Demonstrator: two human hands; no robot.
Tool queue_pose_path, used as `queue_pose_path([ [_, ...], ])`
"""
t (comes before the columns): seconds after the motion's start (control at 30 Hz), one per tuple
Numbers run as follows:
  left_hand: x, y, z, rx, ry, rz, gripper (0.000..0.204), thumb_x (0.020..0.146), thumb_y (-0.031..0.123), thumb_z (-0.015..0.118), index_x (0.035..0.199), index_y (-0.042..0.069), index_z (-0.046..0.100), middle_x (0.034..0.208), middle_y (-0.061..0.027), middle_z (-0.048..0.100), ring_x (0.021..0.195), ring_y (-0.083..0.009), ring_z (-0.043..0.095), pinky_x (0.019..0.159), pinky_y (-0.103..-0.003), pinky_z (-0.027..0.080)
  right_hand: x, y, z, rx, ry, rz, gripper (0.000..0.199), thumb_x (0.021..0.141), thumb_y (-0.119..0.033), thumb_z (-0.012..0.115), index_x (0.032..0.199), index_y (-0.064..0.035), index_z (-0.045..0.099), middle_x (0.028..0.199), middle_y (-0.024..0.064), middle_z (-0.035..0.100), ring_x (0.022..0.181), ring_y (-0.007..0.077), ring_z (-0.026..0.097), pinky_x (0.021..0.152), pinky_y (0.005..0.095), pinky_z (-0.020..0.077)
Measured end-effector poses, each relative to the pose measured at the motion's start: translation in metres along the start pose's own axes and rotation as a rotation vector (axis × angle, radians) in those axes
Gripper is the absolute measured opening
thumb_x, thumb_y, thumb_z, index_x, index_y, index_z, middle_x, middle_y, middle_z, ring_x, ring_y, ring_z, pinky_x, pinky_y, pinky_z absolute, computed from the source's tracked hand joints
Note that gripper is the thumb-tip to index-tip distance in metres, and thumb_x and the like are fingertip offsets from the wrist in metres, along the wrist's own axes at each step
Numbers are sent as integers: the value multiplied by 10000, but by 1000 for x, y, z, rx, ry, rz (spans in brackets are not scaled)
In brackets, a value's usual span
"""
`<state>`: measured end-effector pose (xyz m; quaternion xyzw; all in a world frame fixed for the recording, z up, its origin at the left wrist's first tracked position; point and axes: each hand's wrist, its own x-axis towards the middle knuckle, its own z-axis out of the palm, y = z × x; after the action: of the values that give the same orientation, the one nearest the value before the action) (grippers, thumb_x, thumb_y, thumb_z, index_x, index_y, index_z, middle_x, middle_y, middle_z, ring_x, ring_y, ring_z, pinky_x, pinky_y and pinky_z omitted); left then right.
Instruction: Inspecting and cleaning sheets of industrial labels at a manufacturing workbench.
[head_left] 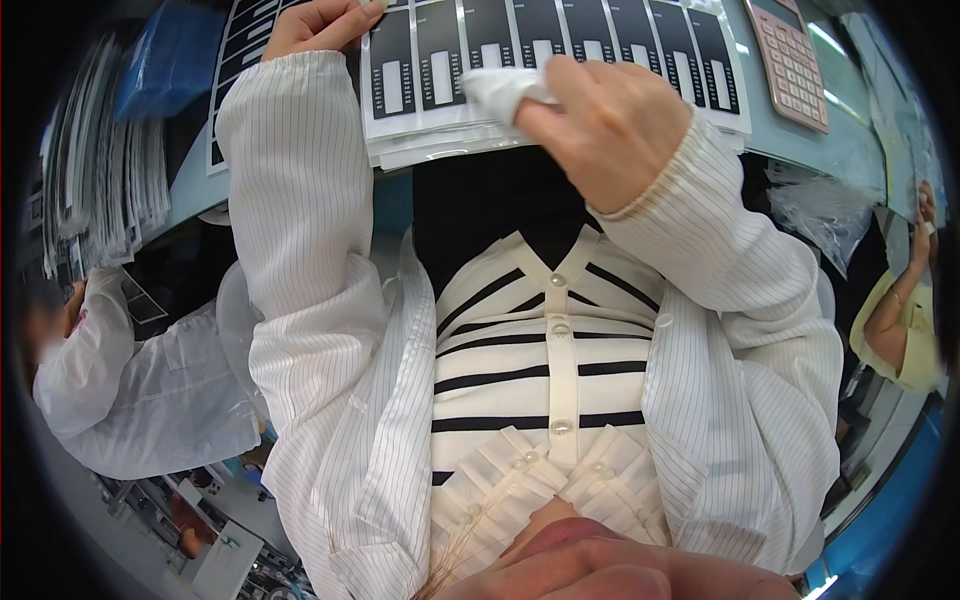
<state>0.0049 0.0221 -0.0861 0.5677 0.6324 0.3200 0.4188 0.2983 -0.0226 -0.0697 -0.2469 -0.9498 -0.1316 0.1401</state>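
Note:
A stack of printed sheets [553, 107] lies on the table in front of me, each black panel holding a white rectangle. My right hand [622, 130] is closed round a bunched white cloth [503, 92], which rests on or just over the top sheet. At the stack's upper left edge is my left hand [318, 27], its fingers bent and pressed together. Its thumb tip lies by the sheet's edge; the view does not show clearly what is between the fingers.
Another dark printed sheet [220, 130] lies left of the stack. A blue box [168, 60] and a thick pile of sheets [105, 160] stand farther left. On the right are a pink calculator [788, 62] and a clear plastic bag [825, 210]. Other people sit on both sides.

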Motion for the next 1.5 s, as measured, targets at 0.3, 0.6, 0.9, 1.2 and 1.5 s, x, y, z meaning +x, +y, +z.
queue_pose_path([
  [0.3, -5, -1, 2, 1, 56, 4, 281, 842, 340, 682, 963, 87, 701, 869, -63, 698, 745, -134, 681, 624, -260, 520, -15, 11, -16, 49, -76, 13, 104, 801, -99, 657, 882, -34, 672, 677, 85, 589, 579, 159, 612, 495, 257, 481],
  [0.6, -7, 26, 9, -123, 67, -129, 227, 874, 210, 650, 861, -14, 678, 680, -60, 655, 551, -113, 595, 486, -236, 445, -15, 13, -16, 91, 184, 112, 48, 710, -12, 652, 753, -22, 635, 649, 73, 549, 511, 181, 562, 448, 296, 435],
  [0.9, -6, 2, 8, -78, -12, 1, 270, 857, 349, 664, 885, 81, 689, 770, -32, 679, 668, -85, 656, 559, -231, 483, -11, -3, -13, 60, -73, 105, 87, 767, -73, 653, 847, -40, 650, 652, 80, 556, 537, 174, 582, 481, 290, 467],
  [1.2, -15, 16, 6, -18, 31, -5, 262, 868, 343, 653, 840, 83, 673, 746, -25, 664, 632, -78, 625, 543, -230, 459, -15, 10, -39, 117, 106, 234, 26, 712, -9, 616, 732, -21, 605, 616, 75, 503, 498, 219, 543, 460, 331, 431],
  [1.5, -5, 16, 6, 27, -100, 32, 310, 914, 288, 597, 681, 88, 558, 592, 64, 454, 530, -26, 356, 486, -219, 293, 23, -6, -16, 111, -144, -54, 116, 828, -133, 591, 838, -29, 643, 639, 75, 526, 528, 170, 556, 469, 285, 442],
])
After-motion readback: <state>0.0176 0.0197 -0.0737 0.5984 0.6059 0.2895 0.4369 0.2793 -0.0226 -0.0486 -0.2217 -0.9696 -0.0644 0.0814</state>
